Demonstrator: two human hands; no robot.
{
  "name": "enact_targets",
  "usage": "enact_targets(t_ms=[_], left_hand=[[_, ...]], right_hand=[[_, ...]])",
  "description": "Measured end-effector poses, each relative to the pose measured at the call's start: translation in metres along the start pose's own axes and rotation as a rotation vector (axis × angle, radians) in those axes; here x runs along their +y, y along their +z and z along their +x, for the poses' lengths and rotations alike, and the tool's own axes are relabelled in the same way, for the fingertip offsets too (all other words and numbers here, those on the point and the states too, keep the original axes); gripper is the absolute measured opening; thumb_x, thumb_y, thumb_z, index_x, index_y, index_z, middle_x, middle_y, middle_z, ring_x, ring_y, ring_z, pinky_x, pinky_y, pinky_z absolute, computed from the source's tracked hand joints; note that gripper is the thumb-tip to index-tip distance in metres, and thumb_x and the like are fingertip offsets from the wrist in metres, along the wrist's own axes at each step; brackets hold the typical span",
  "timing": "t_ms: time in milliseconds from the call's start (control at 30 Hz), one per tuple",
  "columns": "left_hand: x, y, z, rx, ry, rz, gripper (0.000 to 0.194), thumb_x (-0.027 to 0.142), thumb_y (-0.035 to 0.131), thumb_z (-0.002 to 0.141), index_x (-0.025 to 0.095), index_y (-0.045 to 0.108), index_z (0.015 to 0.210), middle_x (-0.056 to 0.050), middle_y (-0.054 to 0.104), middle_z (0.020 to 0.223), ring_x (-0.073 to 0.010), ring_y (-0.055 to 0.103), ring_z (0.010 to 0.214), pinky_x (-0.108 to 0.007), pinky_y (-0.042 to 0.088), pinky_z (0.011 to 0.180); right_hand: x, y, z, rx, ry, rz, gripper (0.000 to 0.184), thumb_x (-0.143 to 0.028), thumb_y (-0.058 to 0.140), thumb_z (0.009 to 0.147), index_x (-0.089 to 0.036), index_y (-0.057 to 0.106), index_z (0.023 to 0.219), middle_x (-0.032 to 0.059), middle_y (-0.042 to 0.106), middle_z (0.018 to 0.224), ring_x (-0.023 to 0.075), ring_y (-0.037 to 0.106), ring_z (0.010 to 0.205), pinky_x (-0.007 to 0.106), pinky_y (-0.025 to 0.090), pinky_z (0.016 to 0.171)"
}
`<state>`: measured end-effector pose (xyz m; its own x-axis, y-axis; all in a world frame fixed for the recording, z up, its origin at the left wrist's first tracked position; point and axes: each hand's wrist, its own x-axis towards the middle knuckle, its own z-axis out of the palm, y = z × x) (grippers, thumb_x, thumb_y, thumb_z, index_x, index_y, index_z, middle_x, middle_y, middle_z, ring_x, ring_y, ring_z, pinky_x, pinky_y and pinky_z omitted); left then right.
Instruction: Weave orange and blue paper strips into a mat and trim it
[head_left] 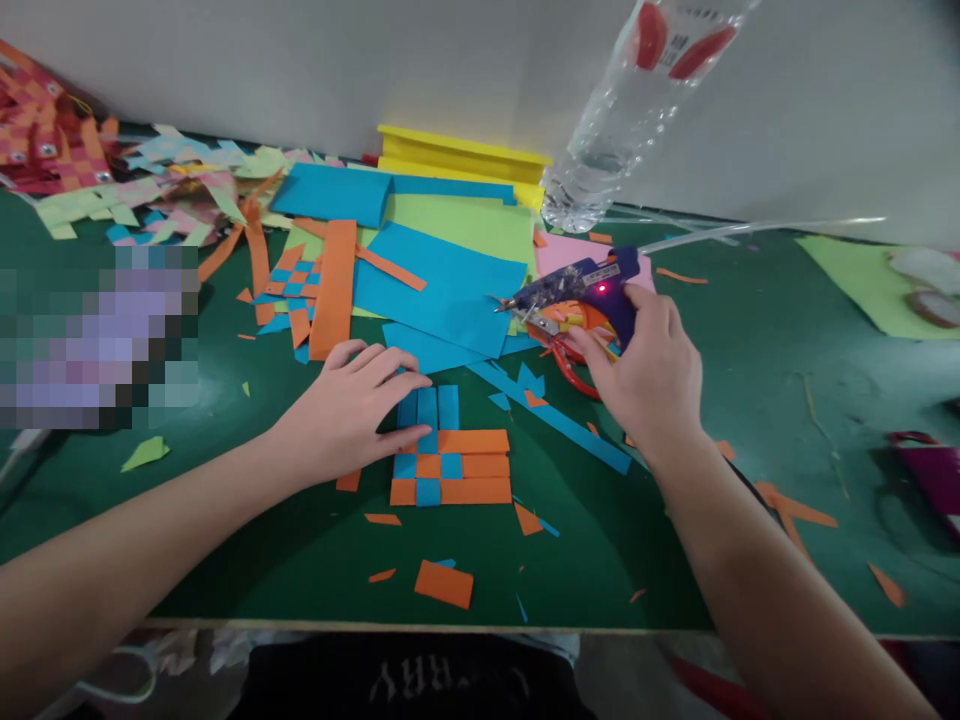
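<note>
Orange and blue paper strips are woven into a small checkered piece lying on the green table. Several blue strip ends stick out at its top, orange ones to the right. My left hand rests at its upper left, fingers apart, thumb and index finger touching the blue strips. In my right hand is a dark blue glue gun, gripped by the handle with its nozzle pointing left and a red light lit. Red-handled scissors lie beneath it, partly hidden.
Blue paper sheets, a wide orange strip and woven scraps lie behind my left hand. A water bottle stands at the back by the wall. Finished woven pieces are heaped at far left. A blurred-out object lies left.
</note>
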<state>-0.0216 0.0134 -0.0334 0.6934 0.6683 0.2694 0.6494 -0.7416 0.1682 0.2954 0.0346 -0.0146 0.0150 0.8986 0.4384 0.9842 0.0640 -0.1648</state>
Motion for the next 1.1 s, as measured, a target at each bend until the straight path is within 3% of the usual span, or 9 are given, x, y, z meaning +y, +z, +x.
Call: enact_targets(t_ms=[667,967,1100], left_hand=[[0.0002,-0.0011,0.0003,0.023,0.064,0.082,0.036,0.046,0.051,0.100,0.018,0.064,0.118,-0.012,0.068,0.114,-0.0281,0.064,0.102,-0.048,0.037,0.099],[0.0019,-0.0036,0.0019,0.080,0.069,-0.014,0.024,0.041,0.055,0.099,0.021,0.060,0.110,-0.007,0.070,0.113,-0.0242,0.064,0.102,-0.044,0.036,0.099],[0.0043,-0.0072,0.0024,0.098,0.037,-0.100,0.016,0.036,0.051,0.101,0.024,0.063,0.099,0.000,0.074,0.099,-0.0195,0.066,0.094,-0.041,0.037,0.099]], right_hand=[[-0.0026,0.0007,-0.0037,-0.015,-0.047,0.056,0.056,-0.053,0.057,0.089,-0.021,0.049,0.134,0.0191,0.062,0.126,0.0374,0.062,0.113,0.048,0.055,0.079],[-0.0049,-0.0005,-0.0039,-0.051,-0.031,0.060,0.058,-0.052,0.060,0.088,-0.018,0.049,0.133,0.0203,0.062,0.126,0.0390,0.062,0.114,0.053,0.053,0.086],[-0.0050,-0.0001,-0.0050,-0.037,-0.074,0.055,0.056,-0.052,0.058,0.088,-0.019,0.049,0.133,0.0191,0.062,0.124,0.0379,0.062,0.114,0.052,0.054,0.085]])
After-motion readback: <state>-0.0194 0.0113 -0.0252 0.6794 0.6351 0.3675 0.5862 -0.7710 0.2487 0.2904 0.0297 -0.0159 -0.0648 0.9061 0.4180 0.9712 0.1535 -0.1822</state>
